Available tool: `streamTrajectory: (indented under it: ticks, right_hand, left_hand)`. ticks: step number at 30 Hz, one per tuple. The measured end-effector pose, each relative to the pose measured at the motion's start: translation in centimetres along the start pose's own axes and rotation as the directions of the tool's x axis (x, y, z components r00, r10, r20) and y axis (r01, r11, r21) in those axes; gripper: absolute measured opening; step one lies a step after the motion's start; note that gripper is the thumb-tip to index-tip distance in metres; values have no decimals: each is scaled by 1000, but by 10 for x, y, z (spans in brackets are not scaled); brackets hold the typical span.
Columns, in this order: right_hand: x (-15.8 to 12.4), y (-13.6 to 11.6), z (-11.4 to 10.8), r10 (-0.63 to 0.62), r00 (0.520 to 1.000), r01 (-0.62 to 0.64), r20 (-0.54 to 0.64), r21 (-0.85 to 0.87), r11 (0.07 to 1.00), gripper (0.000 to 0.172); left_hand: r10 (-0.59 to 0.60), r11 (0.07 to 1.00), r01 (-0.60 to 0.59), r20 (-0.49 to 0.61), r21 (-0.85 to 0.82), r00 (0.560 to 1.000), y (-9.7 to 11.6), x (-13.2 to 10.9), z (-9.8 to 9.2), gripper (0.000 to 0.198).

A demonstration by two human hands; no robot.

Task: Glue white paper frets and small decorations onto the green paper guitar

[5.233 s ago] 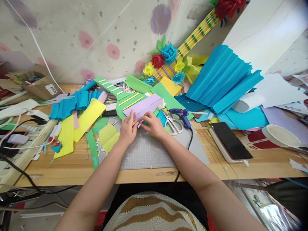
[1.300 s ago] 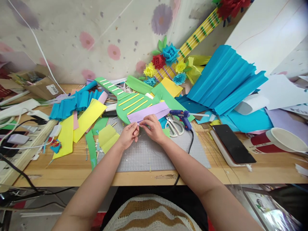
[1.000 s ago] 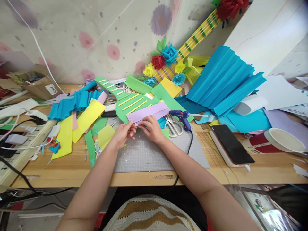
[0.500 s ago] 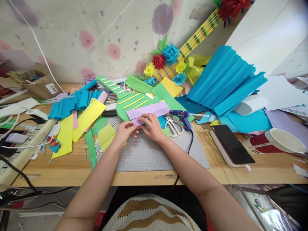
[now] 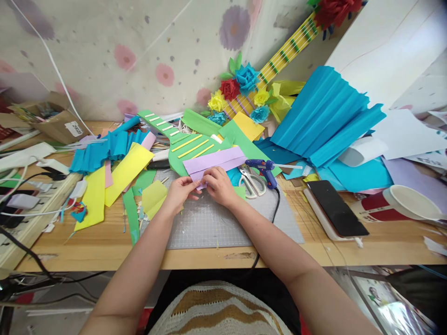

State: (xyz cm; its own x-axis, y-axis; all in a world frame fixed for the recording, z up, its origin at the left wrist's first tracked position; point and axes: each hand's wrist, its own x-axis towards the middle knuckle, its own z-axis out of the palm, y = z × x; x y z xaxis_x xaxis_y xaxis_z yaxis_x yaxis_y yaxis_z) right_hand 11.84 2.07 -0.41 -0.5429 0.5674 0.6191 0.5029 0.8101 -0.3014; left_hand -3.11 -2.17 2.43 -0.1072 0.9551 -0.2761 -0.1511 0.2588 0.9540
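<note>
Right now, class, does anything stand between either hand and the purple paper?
Nothing visible does: the left hand and right hand both touch the purple paper at its near edge. The scissors lie off to the right.

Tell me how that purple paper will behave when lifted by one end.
The purple paper is probably light, since it looks thin. It may flop or bend along its length, where a line like a fold runs. It could crease easily at the near left end, where the left hand and right hand meet it.
</note>
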Motion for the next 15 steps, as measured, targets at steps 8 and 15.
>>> streamTrajectory:
  ticks: [8, 15]
  right_hand:
    - [-1, 3, -4, 25, 1000, -25, 7, 29, 999, 17]
    - [-1, 6, -5, 9, 998, -16, 60, 113, 993, 21]
  left_hand:
    - [-48, 996, 48, 4, 75, 999, 11, 0, -16, 29]
    - [175, 971, -133, -212, 199, 961, 38, 25, -38, 16]
